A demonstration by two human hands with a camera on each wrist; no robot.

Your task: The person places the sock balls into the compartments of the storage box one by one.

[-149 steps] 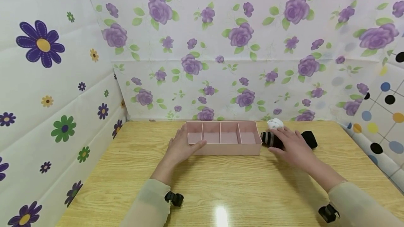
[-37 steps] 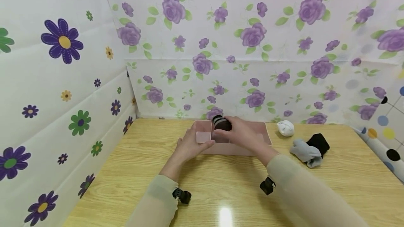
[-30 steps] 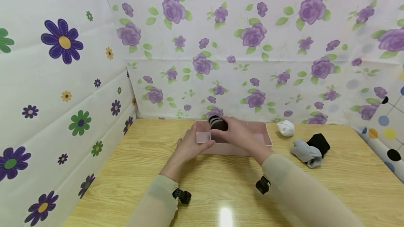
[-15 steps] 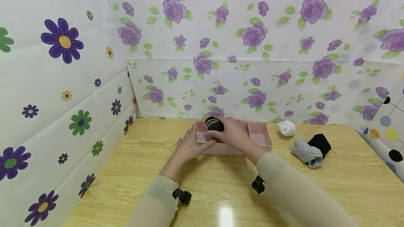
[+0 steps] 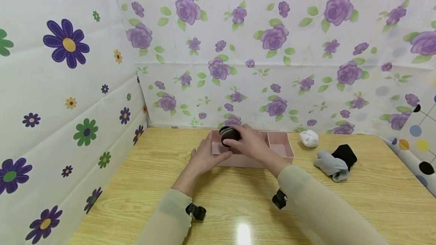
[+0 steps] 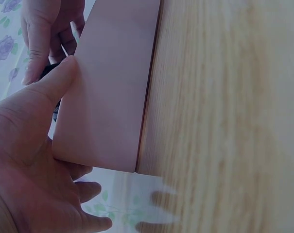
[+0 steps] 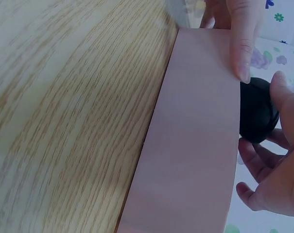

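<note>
A pink divided box [image 5: 253,161] stands on the table. My left hand [image 5: 203,156] grips its left end, thumb [image 6: 59,80] over the front rim and fingers around the end wall. My right hand [image 5: 250,143] holds a rolled dark sock [image 5: 229,136] with grey stripes, over the left part of the box. In the right wrist view the sock [image 7: 257,111] shows above the rim between thumb and fingers, its lower part hidden by the front wall. The right hand hides the middle compartments; the rightmost compartment [image 5: 278,148] shows bare.
Right of the box lies a rolled white sock [image 5: 309,138]. Farther right, a grey sock [image 5: 331,165] touches a black one [image 5: 344,156]. A flowered cloth [image 5: 238,48] hangs behind the table [image 5: 238,196].
My right hand has taken the striped sock from right of the box and carried it left over the box, lately slightly farther left. The left hand stays on the box.
</note>
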